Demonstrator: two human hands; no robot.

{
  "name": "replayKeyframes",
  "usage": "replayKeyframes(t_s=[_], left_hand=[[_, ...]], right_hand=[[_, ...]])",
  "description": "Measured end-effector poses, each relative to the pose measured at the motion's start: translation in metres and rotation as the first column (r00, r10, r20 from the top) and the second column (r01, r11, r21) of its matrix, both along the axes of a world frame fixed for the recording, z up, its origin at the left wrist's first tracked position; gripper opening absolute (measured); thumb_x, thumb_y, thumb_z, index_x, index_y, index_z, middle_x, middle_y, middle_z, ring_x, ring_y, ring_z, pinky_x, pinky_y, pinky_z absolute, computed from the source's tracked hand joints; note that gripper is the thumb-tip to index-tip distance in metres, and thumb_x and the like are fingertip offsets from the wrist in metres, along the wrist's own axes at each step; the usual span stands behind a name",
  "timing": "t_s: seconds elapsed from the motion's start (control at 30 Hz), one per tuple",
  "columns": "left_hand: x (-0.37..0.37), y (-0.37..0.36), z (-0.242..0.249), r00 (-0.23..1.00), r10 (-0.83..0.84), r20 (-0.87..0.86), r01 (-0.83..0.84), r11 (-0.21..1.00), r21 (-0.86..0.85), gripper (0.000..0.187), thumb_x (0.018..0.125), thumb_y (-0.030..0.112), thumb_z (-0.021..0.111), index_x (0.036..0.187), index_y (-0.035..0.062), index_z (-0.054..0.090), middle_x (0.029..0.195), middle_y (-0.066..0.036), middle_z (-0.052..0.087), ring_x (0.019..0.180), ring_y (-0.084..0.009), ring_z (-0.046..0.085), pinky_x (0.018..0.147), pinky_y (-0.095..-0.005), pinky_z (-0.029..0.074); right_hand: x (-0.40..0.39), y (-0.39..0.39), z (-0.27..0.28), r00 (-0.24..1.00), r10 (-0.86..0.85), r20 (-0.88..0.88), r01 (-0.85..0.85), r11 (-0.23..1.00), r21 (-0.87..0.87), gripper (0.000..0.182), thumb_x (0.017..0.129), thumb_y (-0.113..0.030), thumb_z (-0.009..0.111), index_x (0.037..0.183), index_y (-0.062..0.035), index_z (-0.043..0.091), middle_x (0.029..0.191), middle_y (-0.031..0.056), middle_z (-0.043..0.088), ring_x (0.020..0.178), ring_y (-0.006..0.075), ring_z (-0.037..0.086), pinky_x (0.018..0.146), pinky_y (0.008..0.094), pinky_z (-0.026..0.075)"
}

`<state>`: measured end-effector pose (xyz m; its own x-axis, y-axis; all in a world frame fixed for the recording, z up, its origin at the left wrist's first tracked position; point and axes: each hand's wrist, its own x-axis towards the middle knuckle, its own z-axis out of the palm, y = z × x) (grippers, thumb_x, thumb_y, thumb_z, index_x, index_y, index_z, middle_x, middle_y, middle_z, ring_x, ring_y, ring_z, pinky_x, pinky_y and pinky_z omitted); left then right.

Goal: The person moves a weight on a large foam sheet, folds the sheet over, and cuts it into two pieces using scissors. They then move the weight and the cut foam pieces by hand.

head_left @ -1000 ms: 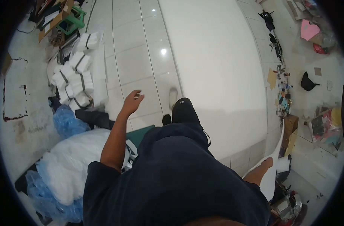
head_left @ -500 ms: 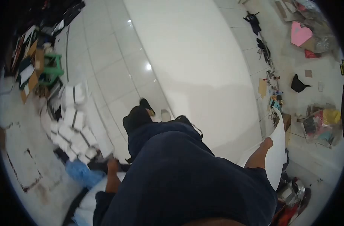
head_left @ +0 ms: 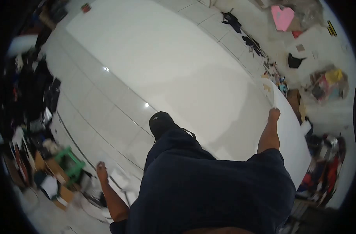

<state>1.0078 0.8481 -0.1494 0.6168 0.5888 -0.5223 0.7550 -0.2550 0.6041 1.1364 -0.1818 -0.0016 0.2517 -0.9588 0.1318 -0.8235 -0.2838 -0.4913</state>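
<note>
**Right hand gripped the white sheet's edge; left hand hung free**

From my remote seat I saw the dark shirt filling the near view. My left hand (head_left: 102,170) hung low beside the body, fingers loosely spread and holding nothing, close to the green stool (head_left: 70,162) and the clutter by it. My right hand (head_left: 274,114) was raised with its fingers closed on the edge of the white sheet (head_left: 293,136), which curved up from the floor at my right; I judged the high grip kept it from dragging. A dark shoe (head_left: 161,121) stood on the tiled floor (head_left: 92,105). Beyond lay a large white panel (head_left: 166,62), flat, and farther off a pink heart shape (head_left: 283,17).
</note>
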Motion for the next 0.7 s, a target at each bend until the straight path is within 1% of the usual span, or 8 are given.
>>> replayKeyframes(t_s=[0.2, 0.37, 0.4, 0.43, 0.47, 0.53, 0.57, 0.7], left_hand=[[0.302, 0.162, 0.067, 0.94, 0.008, 0.34, 0.02, 0.997, -0.079, 0.046, 0.096, 0.032, 0.055, 0.133, 0.0043, 0.053, 0.106, -0.004, 0.061, 0.086, -0.0123, 0.053, 0.073, -0.0292, 0.043], [0.309, 0.235, -0.018, 0.95, 0.3, -0.092, -0.313, 0.916, -0.251, 0.027, 0.091, 0.033, 0.056, 0.103, 0.0088, 0.061, 0.08, -0.002, 0.059, 0.067, -0.0146, 0.055, 0.054, -0.0299, 0.042], [0.299, 0.223, -0.01, 0.918, 0.347, -0.19, -0.389, 0.883, -0.263, 0.026, 0.091, 0.036, 0.057, 0.095, 0.0105, 0.06, 0.077, -0.004, 0.057, 0.063, -0.0153, 0.055, 0.05, -0.0296, 0.04], [0.263, 0.251, -0.054, 0.875, 0.31, -0.372, -0.478, 0.68, -0.557, 0.027, 0.091, 0.039, 0.057, 0.091, 0.0122, 0.06, 0.073, -0.004, 0.056, 0.057, -0.0173, 0.054, 0.047, -0.0318, 0.04], [0.245, 0.233, -0.047, 0.89, 0.187, -0.415, -0.376, 0.817, -0.438, 0.028, 0.091, 0.039, 0.057, 0.092, 0.0113, 0.06, 0.075, -0.006, 0.057, 0.06, -0.0186, 0.055, 0.05, -0.0325, 0.041], [0.24, 0.229, -0.021, 0.854, 0.051, -0.518, -0.246, 0.917, -0.315, 0.03, 0.092, 0.039, 0.057, 0.094, 0.0094, 0.061, 0.079, -0.008, 0.058, 0.065, -0.0212, 0.056, 0.056, -0.0341, 0.042], [0.244, 0.247, -0.019, 0.832, 0.016, -0.555, -0.217, 0.929, -0.3, 0.03, 0.092, 0.038, 0.057, 0.095, 0.0085, 0.061, 0.081, -0.009, 0.059, 0.068, -0.0226, 0.056, 0.058, -0.0349, 0.042], [0.313, 0.356, -0.031, 0.793, -0.052, -0.607, -0.13, 0.959, -0.253, 0.034, 0.092, 0.037, 0.057, 0.1, 0.0047, 0.062, 0.09, -0.013, 0.062, 0.079, -0.0279, 0.058, 0.069, -0.0381, 0.044]], right_hand=[[0.145, 0.149, -0.016, 1.0, -0.022, -0.021, 0.022, 0.999, 0.036, 0.044, 0.088, -0.028, 0.056, 0.121, 0.0, 0.063, 0.117, 0.0226, 0.065, 0.112, 0.0395, 0.061, 0.097, 0.0441, 0.046], [0.294, 0.257, -0.036, 0.996, 0.047, -0.081, -0.055, 0.993, -0.104, 0.044, 0.089, -0.028, 0.055, 0.118, 0.0032, 0.061, 0.115, 0.0237, 0.066, 0.11, 0.0395, 0.061, 0.092, 0.0449, 0.05], [0.326, 0.282, -0.035, 0.989, 0.07, 0.127, -0.058, 0.994, -0.096, 0.042, 0.089, -0.028, 0.055, 0.115, 0.0042, 0.061, 0.114, 0.0235, 0.066, 0.109, 0.0385, 0.061, 0.09, 0.0448, 0.051], [0.334, 0.197, -0.097, 0.826, 0.133, -0.548, -0.348, 0.885, -0.309, 0.037, 0.088, -0.027, 0.056, 0.107, 0.003, 0.065, 0.111, 0.0214, 0.066, 0.104, 0.0379, 0.063, 0.089, 0.0444, 0.052], [0.363, 0.199, -0.105, 0.935, 0.254, -0.249, -0.295, 0.944, -0.144, 0.031, 0.087, -0.026, 0.056, 0.096, 0.0015, 0.068, 0.106, 0.0208, 0.066, 0.101, 0.0377, 0.064, 0.088, 0.045, 0.053], [0.439, 0.284, -0.066, 0.618, 0.221, -0.754, -0.559, 0.798, -0.224, 0.031, 0.087, -0.025, 0.054, 0.093, 0.0011, 0.068, 0.098, 0.02, 0.069, 0.098, 0.0384, 0.064, 0.085, 0.0451, 0.054], [0.487, 0.38, -0.039, 0.983, 0.049, -0.176, -0.078, 0.983, -0.167, 0.033, 0.087, -0.026, 0.052, 0.098, 0.0017, 0.067, 0.103, 0.022, 0.068, 0.097, 0.0396, 0.065, 0.085, 0.0469, 0.053], [0.6, 0.546, -0.024, 0.992, -0.016, -0.121, 0.005, 0.996, -0.087, 0.042, 0.088, -0.029, 0.051, 0.113, 0.0018, 0.065, 0.113, 0.0253, 0.065, 0.106, 0.0418, 0.063, 0.093, 0.0483, 0.049]])
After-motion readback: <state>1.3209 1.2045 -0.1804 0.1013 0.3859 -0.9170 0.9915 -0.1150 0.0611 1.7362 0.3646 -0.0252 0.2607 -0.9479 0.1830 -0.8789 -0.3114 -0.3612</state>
